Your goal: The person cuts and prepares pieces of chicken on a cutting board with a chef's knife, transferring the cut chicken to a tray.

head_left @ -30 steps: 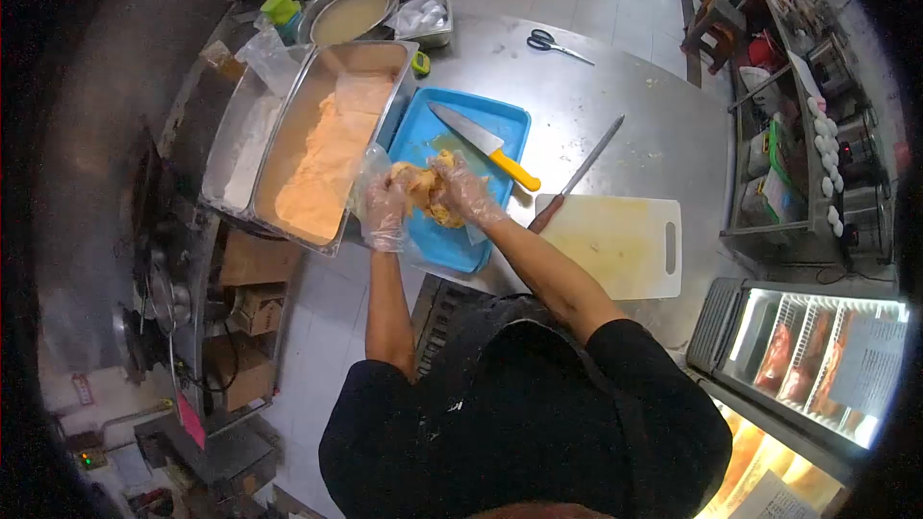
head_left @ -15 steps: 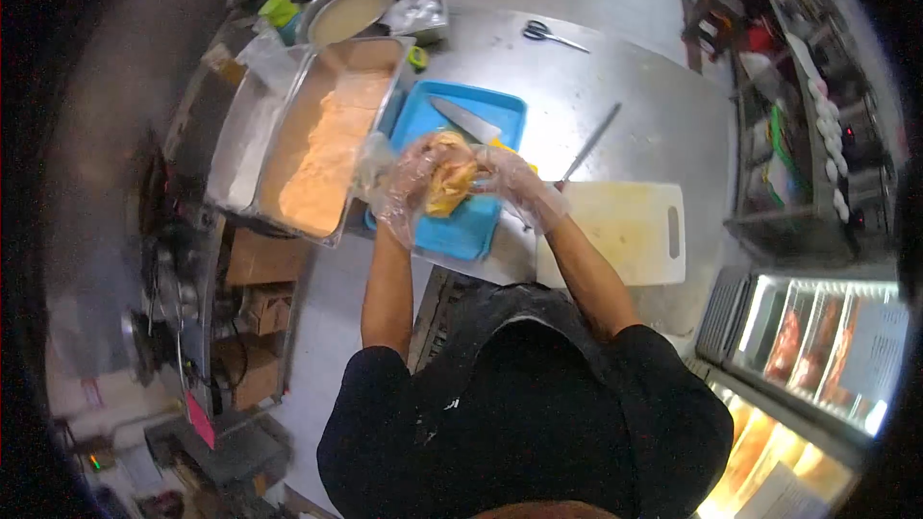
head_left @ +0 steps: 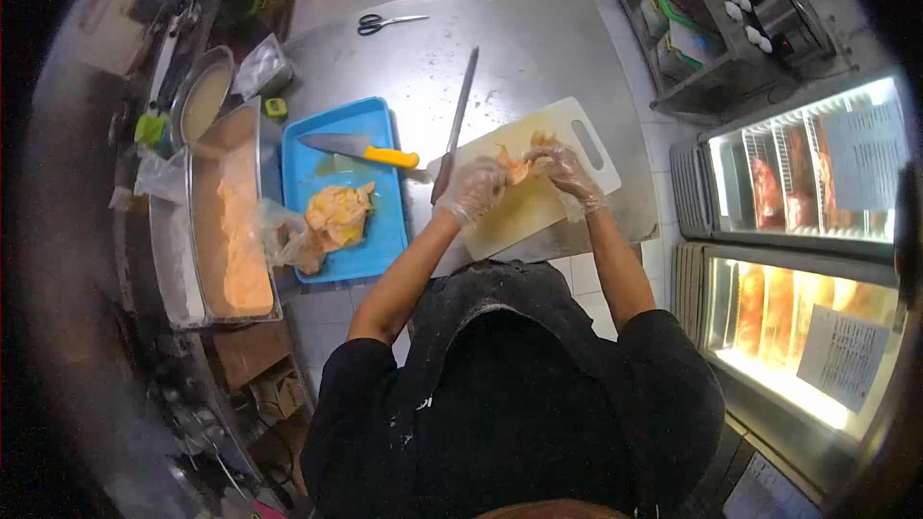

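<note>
Both of my hands wear clear plastic gloves and are over the white cutting board (head_left: 524, 221). A piece of raw chicken (head_left: 519, 168) is stretched between them, partly hidden by the fingers. My left hand (head_left: 479, 189) has its fingers closed on the near-left end. At the other end, my right hand (head_left: 565, 173) grips the piece with bent fingers. To the left, a blue tray (head_left: 389, 250) holds more yellowish raw chicken (head_left: 339, 216) and a knife with a yellow handle (head_left: 392, 156). Beside the board, touching its left edge, is a long sharpening steel (head_left: 463, 106).
Left of the tray stands a metal pan of orange powdery coating (head_left: 242, 240). A bowl of pale liquid (head_left: 205, 104) is behind it. Scissors (head_left: 389, 23) lie farther back on the steel table (head_left: 413, 67). Lit display fridges (head_left: 798, 183) stand at the right.
My hands have moved right from the blue tray to the cutting board with a chicken piece between them. More chicken now shows in the tray. The view has turned right.
</note>
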Available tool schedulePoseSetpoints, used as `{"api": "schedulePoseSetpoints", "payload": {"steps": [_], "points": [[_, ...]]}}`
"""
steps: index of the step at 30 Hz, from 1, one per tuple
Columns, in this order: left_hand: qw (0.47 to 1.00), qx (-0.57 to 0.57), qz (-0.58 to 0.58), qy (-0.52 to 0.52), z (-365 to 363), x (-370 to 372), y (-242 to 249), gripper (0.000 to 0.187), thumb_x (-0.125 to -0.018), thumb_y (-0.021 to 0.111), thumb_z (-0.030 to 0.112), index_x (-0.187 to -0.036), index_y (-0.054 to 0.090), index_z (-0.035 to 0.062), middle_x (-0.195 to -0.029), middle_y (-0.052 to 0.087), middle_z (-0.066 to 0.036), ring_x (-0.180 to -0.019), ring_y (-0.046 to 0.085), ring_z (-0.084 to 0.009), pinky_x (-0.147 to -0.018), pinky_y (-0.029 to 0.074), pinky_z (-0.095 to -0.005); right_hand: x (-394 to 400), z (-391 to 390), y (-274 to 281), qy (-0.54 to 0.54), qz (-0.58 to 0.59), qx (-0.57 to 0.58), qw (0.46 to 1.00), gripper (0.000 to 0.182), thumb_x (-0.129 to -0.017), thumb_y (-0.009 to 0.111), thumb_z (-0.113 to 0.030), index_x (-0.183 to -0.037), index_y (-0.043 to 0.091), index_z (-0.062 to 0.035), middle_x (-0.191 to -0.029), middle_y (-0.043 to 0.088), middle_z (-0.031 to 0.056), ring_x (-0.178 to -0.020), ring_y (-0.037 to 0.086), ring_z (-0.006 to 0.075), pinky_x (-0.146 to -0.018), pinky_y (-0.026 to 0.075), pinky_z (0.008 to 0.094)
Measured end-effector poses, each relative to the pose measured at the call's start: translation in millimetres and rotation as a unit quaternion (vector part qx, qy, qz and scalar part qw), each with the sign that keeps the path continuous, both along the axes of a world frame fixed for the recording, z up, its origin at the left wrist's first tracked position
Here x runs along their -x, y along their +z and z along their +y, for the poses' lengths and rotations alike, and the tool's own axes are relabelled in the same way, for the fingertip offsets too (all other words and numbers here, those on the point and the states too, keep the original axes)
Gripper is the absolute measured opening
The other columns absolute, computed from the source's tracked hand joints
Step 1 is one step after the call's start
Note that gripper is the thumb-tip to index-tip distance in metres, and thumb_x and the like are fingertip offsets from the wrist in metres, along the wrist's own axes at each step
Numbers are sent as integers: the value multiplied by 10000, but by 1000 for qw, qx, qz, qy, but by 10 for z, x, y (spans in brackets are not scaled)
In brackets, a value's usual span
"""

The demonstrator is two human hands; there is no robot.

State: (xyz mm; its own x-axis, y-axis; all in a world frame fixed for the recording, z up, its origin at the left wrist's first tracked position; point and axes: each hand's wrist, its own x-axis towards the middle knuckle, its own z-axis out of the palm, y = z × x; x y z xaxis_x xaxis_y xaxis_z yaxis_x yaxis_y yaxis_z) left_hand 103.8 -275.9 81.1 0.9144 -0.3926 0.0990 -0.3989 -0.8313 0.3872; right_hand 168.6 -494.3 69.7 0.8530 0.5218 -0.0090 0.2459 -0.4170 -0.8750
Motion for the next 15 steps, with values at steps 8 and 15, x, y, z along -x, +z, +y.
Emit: {"api": "schedulePoseSetpoints", "payload": {"steps": [8, 15], "points": [[990, 131, -33, 31, -106, 278, -523, 142, -782, 552, 189, -869, 635, 113, -970, 614, -104, -945, 551, -314, -819, 464, -419, -206, -1021, -1000, -236, -230, 291, 898, 201, -758, 567, -243, -840, 651, -79, -883, 630, 109, -851, 591, 266, -743, 459, 389], [995, 59, 15, 75, -17, 486, -674, 176, -800, 546, 181, -925, 625, 86, -1130, 539, -126, -1022, 501, -341, -842, 458, -433, -84, -1054, -1191, -213, -269, 433, 833, 189, -796, 585, -270, -815, 641, -91, -728, 618, 108, -709, 595, 285, -709, 454, 399]]}}
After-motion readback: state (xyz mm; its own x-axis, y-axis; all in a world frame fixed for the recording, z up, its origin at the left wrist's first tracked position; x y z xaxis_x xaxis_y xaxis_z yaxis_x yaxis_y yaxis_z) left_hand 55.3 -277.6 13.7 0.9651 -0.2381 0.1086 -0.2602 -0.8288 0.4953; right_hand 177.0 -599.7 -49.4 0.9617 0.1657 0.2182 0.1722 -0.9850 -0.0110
